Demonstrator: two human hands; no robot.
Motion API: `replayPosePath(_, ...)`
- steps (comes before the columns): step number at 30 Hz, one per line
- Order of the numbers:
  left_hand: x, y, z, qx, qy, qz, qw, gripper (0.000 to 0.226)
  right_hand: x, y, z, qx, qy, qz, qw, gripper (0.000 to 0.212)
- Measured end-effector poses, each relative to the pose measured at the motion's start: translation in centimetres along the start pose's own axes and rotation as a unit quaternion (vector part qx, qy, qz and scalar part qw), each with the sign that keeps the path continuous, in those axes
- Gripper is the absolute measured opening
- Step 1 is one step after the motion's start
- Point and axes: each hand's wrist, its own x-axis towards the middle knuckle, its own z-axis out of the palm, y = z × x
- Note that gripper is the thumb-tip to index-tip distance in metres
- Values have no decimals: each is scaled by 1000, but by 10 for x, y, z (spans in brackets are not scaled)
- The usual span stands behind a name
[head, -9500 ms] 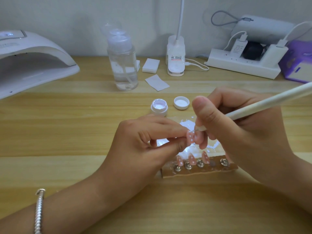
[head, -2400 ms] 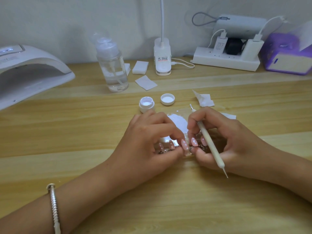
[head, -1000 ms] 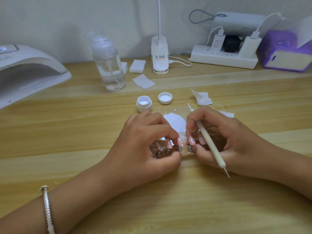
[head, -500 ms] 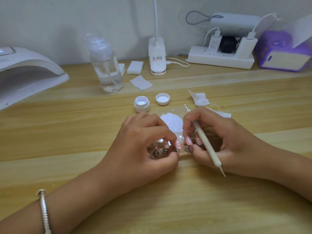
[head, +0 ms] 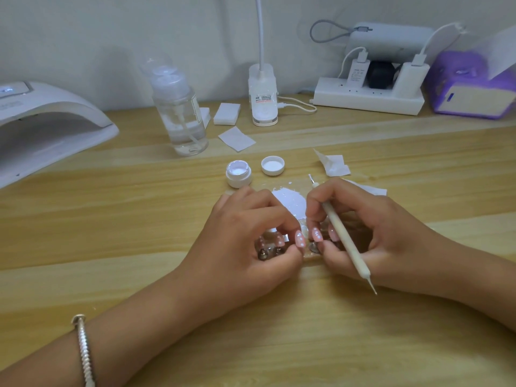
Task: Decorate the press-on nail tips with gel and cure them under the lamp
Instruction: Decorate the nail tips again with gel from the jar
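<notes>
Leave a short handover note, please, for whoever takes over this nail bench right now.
Left hand: pinches the holder strip, steadying it on the table.
Right hand: grips the dotting pen, tucked across the palm, fingertips at the strip.
Things: pink nail tips stand on the strip between the hands. The open gel pot, its lid and a white gel smear are just behind. Curing lamp is far left.
Done: visible tips carry white dots.
Left: check tips hidden by the hands, then cure under the lamp.
</notes>
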Motion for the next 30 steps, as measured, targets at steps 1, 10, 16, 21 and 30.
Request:
replayPosePath(1, 0, 0, 0, 2, 1, 0, 1000, 8, 0, 0, 0, 1, 0, 0, 1000, 37)
replayPosePath(10, -1, -2, -3, 0, -2, -26, 1000, 13, -5, -3, -2, -4, 18, -3, 1000, 39)
replayPosePath(16, -3, -1, -5, -2, -1, -42, 999, 15, -10, -3, -8, -49, 31, -16, 998, 43)
replayPosePath(21, -3, -1, -5, -4, -5, -47, 999, 13, -9, 1, -16, -13, 54, -22, 998, 39)
replayPosePath(30, -4, -2, -3, 9, 21, -22, 1000, 20, 4, -7, -37, 32, 101, -39, 994, 38)
